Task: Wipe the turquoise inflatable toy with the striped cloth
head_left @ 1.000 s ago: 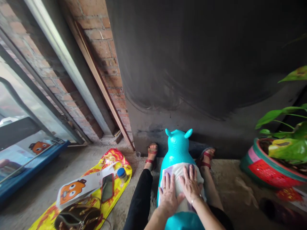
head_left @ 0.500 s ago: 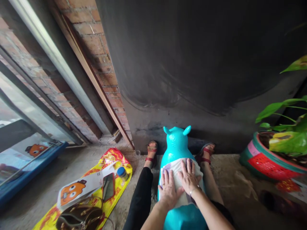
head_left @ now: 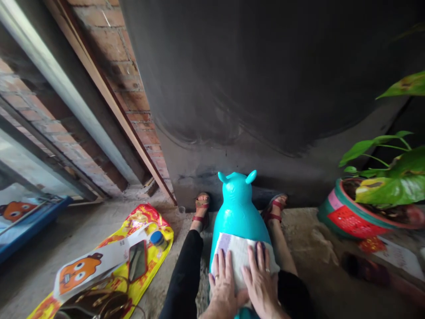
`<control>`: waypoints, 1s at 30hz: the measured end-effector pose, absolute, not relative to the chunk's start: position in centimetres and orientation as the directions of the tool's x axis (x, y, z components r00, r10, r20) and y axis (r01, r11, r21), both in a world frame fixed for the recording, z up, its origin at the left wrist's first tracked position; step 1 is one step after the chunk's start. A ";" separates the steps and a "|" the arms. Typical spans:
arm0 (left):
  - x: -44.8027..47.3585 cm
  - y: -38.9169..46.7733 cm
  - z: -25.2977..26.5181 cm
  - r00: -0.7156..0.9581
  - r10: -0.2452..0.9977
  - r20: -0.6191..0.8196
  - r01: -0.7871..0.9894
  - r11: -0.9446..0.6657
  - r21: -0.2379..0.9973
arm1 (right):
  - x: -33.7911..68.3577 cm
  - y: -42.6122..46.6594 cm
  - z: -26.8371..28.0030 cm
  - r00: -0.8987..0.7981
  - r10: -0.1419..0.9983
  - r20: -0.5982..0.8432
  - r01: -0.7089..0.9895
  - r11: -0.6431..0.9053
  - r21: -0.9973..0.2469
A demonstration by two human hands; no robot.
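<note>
Between my legs stands a turquoise inflatable animal toy [head_left: 237,217], its two ears pointing away from me. A white cloth [head_left: 236,246] with a purple patch at one corner is spread over its back. My left hand [head_left: 222,281] lies flat on the left part of the cloth, fingers stretched out. Beside it my right hand [head_left: 260,277], a ring on one finger, presses flat on the right part. Neither hand grips anything. The near part of the toy is mostly hidden by my hands and the lower picture edge.
A dark board [head_left: 259,79] rises just ahead. On the left floor a yellow-red bag [head_left: 151,217] bears a phone [head_left: 137,260], a blue-capped bottle [head_left: 157,239], a paper with an orange cartoon [head_left: 79,272] and a brown handbag [head_left: 96,305]. A potted plant [head_left: 358,221] stands right.
Both hands and the cloth have slid back toward me along the toy, baring more of its turquoise front. The view has shifted slightly to the right.
</note>
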State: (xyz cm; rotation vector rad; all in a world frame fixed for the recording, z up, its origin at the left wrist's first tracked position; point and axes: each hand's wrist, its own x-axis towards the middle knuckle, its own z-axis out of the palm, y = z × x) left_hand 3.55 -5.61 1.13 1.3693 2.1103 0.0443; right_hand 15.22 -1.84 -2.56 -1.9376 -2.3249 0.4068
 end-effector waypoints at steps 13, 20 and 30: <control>1.6 -2.8 -0.9 -0.270 0.911 -0.313 0.825 0.386 0.413 | 13.1 2.8 -1.1 -0.217 0.974 -0.067 0.920 0.181 -0.346; 2.0 -6.1 -3.5 -0.253 0.934 -0.253 0.882 0.330 0.336 | 15.1 -2.2 -2.8 -0.189 0.970 -0.153 0.930 0.127 -0.344; 1.4 0.4 -0.7 -0.357 0.893 -0.276 0.798 0.445 0.407 | 11.9 7.7 2.3 -0.279 0.946 -0.167 0.902 0.199 -0.384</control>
